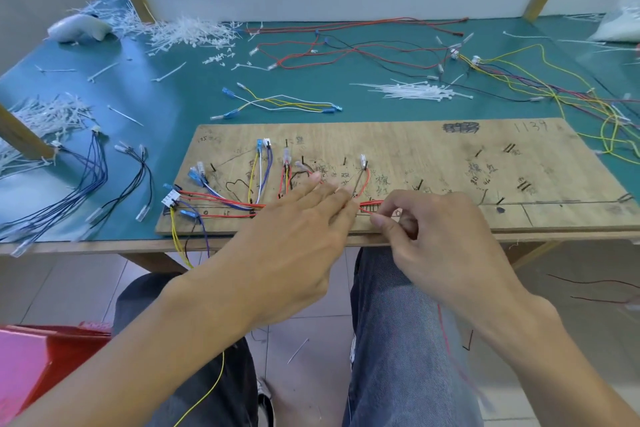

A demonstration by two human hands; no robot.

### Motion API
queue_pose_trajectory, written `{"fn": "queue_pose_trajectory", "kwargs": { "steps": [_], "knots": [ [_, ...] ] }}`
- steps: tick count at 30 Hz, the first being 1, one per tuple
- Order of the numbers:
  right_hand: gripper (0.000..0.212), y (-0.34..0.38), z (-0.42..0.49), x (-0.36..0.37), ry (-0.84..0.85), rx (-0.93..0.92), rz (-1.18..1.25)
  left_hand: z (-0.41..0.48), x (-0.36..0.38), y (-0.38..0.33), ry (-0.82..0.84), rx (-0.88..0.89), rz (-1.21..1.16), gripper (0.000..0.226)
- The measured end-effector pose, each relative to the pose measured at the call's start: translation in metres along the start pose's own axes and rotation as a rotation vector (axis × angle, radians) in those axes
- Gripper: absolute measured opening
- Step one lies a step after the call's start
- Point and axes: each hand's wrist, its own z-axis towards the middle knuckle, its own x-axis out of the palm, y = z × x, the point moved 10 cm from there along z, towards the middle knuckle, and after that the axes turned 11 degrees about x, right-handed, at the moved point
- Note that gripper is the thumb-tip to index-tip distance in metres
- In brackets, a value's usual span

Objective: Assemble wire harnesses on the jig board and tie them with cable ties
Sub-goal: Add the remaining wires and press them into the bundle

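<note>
Routing, seemingly: left hand (298, 229) presses the wire bundle (235, 206) under straight fingers; right hand (433, 236) pinches a red wire (370, 202) just beside them. Next, draw it taut along the jig board (433, 156).

Green surface (173, 107), wood-edged. On it:
- wooden jig board (415, 149) at the front edge
- heaped white cable ties (187, 33) at rear left
- tidier tie bundle (412, 91) right of centre
- loose red and black wires (346, 52) at the rear
- yellow-white leads (280, 104) just behind the board
- blue wire bundle (86, 184) at left
</note>
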Motion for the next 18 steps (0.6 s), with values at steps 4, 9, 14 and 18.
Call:
{"fn": "queue_pose_trajectory", "kwargs": {
  "steps": [4,9,14,18],
  "knots": [
    [0.014,-0.012,0.003,-0.004,0.043,0.015,0.022,0.0,0.007,0.003,-0.01,-0.047,-0.053,0.074],
    [0.017,-0.04,0.011,-0.024,0.04,0.055,0.012,0.001,0.008,0.006,-0.054,-0.097,-0.057,0.07],
    [0.018,-0.053,0.034,-0.049,-0.03,0.051,-0.02,0.0,0.003,0.005,-0.108,-0.163,-0.086,0.062],
    [0.017,-0.055,0.043,-0.038,-0.019,0.06,-0.045,0.0,-0.004,0.005,-0.197,-0.183,-0.096,0.057]
  ]
}}
